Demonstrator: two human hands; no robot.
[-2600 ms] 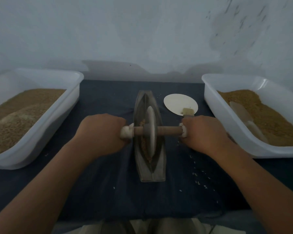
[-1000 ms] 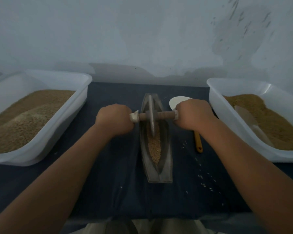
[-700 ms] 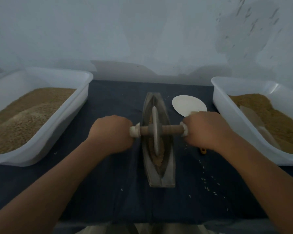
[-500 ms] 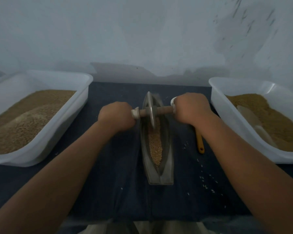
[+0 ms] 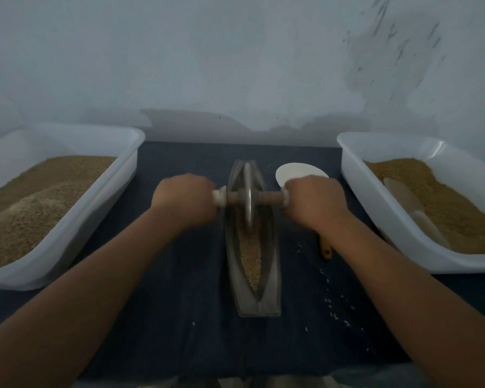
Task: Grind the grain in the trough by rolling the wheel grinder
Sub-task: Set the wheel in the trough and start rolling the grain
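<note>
A narrow boat-shaped metal trough [image 5: 272, 278] lies lengthwise on the dark cloth at the table's middle, with brown grain [image 5: 251, 259] along its groove. The wheel grinder [image 5: 247, 198], a thin disc on a wooden axle, stands in the far half of the trough. My left hand [image 5: 184, 200] grips the axle's left end and my right hand [image 5: 312, 201] grips its right end. The handle ends are hidden inside my fists.
A white tub of grain [image 5: 67, 219] stands at the left and another white tub [image 5: 381, 208] with grain and a pale scoop [image 5: 412, 211] at the right. Behind my right hand lies a white disc [image 5: 297, 172]; a yellow-handled brush [image 5: 326, 249] pokes out under my wrist. Spilled grains [image 5: 333, 303] dot the cloth.
Over the earlier frames the wheel has rolled back and forth along the trough. Since half a second ago it has come a little toward me from the far end, both hands still gripping.
</note>
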